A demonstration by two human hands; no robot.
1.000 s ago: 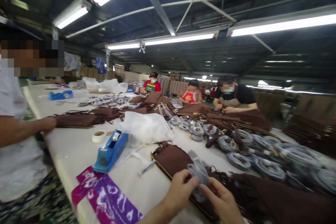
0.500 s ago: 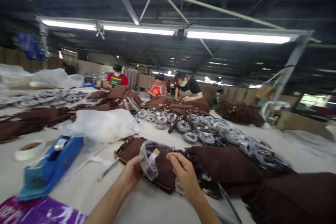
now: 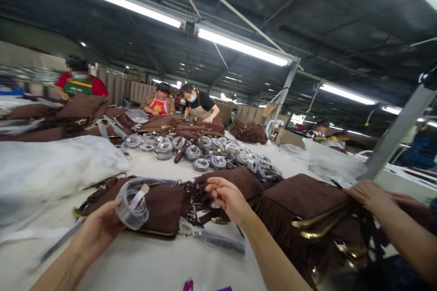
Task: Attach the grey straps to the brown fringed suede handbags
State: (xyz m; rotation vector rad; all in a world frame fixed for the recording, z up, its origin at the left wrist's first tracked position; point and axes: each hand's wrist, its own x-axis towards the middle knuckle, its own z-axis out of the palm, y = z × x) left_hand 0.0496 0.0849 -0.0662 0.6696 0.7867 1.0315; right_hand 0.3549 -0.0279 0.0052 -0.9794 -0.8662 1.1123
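Note:
My left hand [image 3: 104,225] grips a coiled strap [image 3: 123,218] wrapped in clear plastic film, with a small pale tag at its middle. Behind and under the coil lies a brown fringed bag [image 3: 162,204] with a gold-coloured zip edge. My right hand [image 3: 228,198] hovers over the fringe of the brown bags, its fingers apart and nothing visible in them. Just below it, a plastic-wrapped dark strap piece [image 3: 220,240] rests on the white table [image 3: 143,263].
Many wrapped strap coils [image 3: 201,163] lie across the table's middle. White plastic sheeting [image 3: 61,161] covers the left. At right, another person's hand [image 3: 370,193] touches stacked brown bags [image 3: 303,200]. Several people work behind the far bag pile [image 3: 82,108].
The view has swung right, bringing the other person's arm and the stacked bags into sight. My right hand's fingers have gone from pinched to spread. The strap coil stays in my left hand.

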